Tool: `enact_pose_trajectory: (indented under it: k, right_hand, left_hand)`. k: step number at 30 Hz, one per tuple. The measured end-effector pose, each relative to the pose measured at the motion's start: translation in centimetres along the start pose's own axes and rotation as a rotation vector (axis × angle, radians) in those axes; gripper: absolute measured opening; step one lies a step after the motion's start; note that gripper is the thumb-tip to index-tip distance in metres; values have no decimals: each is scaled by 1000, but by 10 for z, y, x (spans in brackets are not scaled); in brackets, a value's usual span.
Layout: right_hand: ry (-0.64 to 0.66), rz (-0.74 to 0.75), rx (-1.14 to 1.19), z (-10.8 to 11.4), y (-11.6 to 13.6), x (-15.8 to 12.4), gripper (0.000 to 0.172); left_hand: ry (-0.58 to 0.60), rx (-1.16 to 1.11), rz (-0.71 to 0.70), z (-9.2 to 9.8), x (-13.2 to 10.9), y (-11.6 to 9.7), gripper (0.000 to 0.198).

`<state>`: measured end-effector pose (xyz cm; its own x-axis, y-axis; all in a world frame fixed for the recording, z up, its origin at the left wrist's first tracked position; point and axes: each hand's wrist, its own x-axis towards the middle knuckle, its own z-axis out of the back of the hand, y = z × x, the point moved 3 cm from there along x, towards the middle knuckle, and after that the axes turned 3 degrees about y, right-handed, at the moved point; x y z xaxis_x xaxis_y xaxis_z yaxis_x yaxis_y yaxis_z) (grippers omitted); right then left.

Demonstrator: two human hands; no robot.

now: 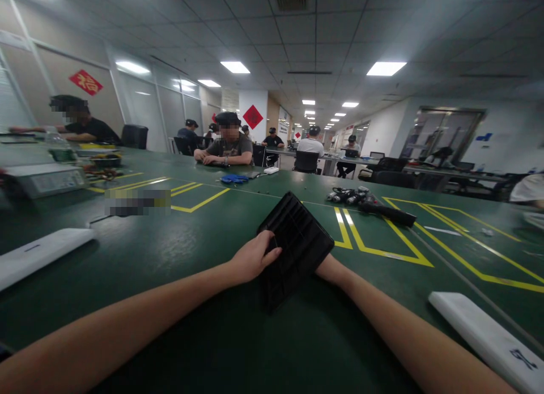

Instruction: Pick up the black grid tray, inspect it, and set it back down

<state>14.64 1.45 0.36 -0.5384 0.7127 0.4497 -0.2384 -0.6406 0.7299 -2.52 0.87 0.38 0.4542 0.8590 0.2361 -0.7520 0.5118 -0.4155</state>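
Landmark: cable bundle on the counter; places below are read from it.
Black ribbed tray: left of the cable bundle and nearer the wearer; tilted, one corner up, ribbed side facing the wearer. Contact of its low end with the counter: cannot tell.
Left hand: holding the tray by its left edge, thumb across the ribbed side, other fingers partly hidden at the rim.
Right hand: at the tray's lower right edge, mostly behind it; fingers hidden, so wide or narrow cannot be told.
Weight: judged light; looks like a thin moulded piece.
Stiffness: judged stiff, likely plastic; edges run straight, no sag seen.
Slip: ribs should give the thumb purchase; a bare rim would probably slide more easily.
Fragility: judged moderate; thin ribs might crack under a hard pinch.
Best hold: opposite edges, thumbs on the rim or across several ribs, palms supporting the back.
Black tube: just right of the cable bundle.
White bar: right of the cable bundle, well nearer the wearer.
Blue item: well left of the cable bundle.
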Motion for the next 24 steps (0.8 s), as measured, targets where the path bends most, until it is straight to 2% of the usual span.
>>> enact_pose_trajectory:
  k: [5, 10, 16, 22, 24]
  right_hand:
    - [43, -20, -5, 2, 6, -3, 46]
    - [81, 42, -28, 0, 12, -2, 43]
    - [122, 155, -119, 2, 10, -3, 41]
    - [144, 178, -203, 2, 9, -5, 48]
    - [140, 136, -248, 1, 7, -6, 50]
  left_hand:
    - [18, -47, -18, 2, -3, -1, 41]
    - [29, -67, 12, 3, -3, -3, 43]
    - [92, -99, -39, 8, -2, -5, 43]
    - [170, -152, 6, 20, 3, -5, 45]
    - [115, -288, 91, 27, 8, 1, 37]
